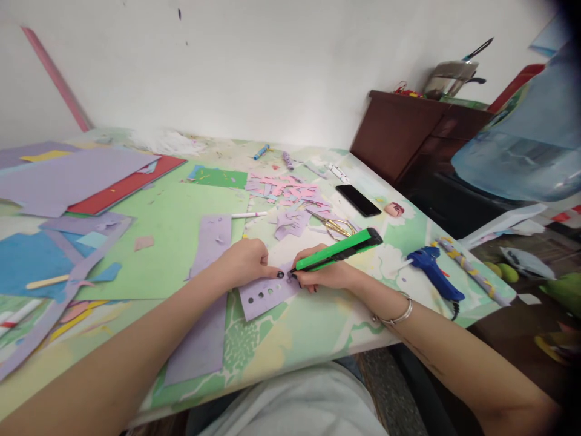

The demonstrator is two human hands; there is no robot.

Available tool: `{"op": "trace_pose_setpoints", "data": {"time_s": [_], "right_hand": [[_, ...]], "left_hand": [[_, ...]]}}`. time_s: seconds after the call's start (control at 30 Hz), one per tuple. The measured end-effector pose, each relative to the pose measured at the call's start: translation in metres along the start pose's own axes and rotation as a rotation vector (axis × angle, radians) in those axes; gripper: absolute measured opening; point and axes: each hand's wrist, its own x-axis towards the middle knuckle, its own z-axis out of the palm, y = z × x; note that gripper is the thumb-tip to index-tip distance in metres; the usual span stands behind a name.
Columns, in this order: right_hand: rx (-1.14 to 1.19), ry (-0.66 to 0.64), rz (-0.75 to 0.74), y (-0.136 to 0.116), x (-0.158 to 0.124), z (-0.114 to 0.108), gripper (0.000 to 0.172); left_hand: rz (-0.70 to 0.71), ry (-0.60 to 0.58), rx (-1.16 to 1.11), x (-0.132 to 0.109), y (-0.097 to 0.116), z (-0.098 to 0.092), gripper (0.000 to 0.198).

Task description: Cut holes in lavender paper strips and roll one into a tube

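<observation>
A narrow purple paper strip (267,298) with a row of small round holes lies near the table's front edge. My left hand (247,261) is closed, fingers curled, its thumb pressing the strip by the holes. Gripped in my right hand (324,274) is a green utility knife (338,250), tilted with its tip down on the strip beside my left thumb. The blade itself is too small to make out. Under my left forearm runs a longer purple paper piece (200,345), partly over a light green sheet (167,224).
Gold-handled scissors (338,227), a black phone (358,200) and pink and purple scraps (290,189) lie beyond my hands. To the right are a blue glue gun (436,272) and a wrapped paper stick (469,269). Coloured sheets (68,175) are stacked at left.
</observation>
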Motion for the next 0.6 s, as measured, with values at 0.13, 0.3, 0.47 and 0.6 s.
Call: {"op": "trace_pose_setpoints", "data": {"time_s": [0.13, 0.3, 0.47, 0.6], "right_hand": [[0.023, -0.05, -0.014, 0.003, -0.001, -0.003, 0.007], [0.023, -0.044, -0.039, 0.005, -0.002, -0.005, 0.009], [0.057, -0.071, -0.027, 0.002, 0.0, -0.005, 0.005], [0.043, -0.052, -0.02, 0.001, 0.0, -0.004, 0.004]], "left_hand": [[-0.036, -0.053, -0.019, -0.005, 0.004, -0.004, 0.043], [-0.135, -0.255, -0.206, -0.013, 0.007, -0.006, 0.041], [0.001, -0.039, -0.074, -0.01, 0.01, -0.001, 0.039], [-0.014, -0.06, -0.065, -0.007, 0.011, 0.0, 0.039]]}}
